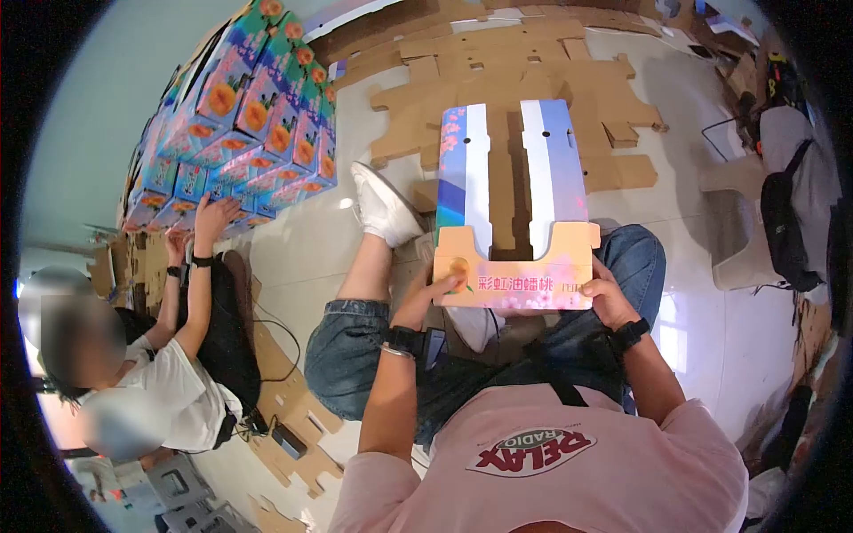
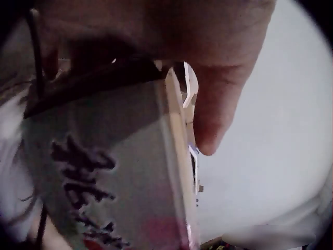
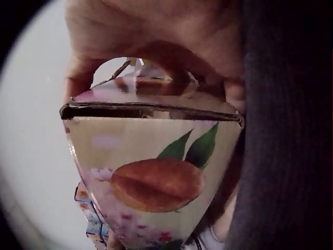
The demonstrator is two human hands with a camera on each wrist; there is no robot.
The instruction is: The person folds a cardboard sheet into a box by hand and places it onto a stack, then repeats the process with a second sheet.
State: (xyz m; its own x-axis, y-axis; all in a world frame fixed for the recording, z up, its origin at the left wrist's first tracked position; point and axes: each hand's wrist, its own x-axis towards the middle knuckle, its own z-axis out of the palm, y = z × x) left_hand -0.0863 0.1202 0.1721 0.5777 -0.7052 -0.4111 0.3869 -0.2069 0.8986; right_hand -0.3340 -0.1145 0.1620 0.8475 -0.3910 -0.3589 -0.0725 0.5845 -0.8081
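A printed cardboard fruit box (image 1: 515,284) stands between the person's knees, its top open down the middle between two white-edged flaps. My left hand (image 1: 419,305) grips the near left corner, thumb lying across the front panel. At the opposite near corner, my right hand (image 1: 611,300) holds the box with its thumb on the front. In the left wrist view, the left thumb (image 2: 216,114) hooks over the edge of a side panel with dark lettering. A peach picture (image 3: 158,185) shows on the box side below the right hand in the right wrist view.
Many printed boxes (image 1: 240,115) are stacked at the left, where another person (image 1: 169,373) reaches up to them with both hands. Flattened cardboard (image 1: 515,62) covers the floor ahead. A stool (image 1: 733,213) with a dark bag (image 1: 786,222) stands at the right.
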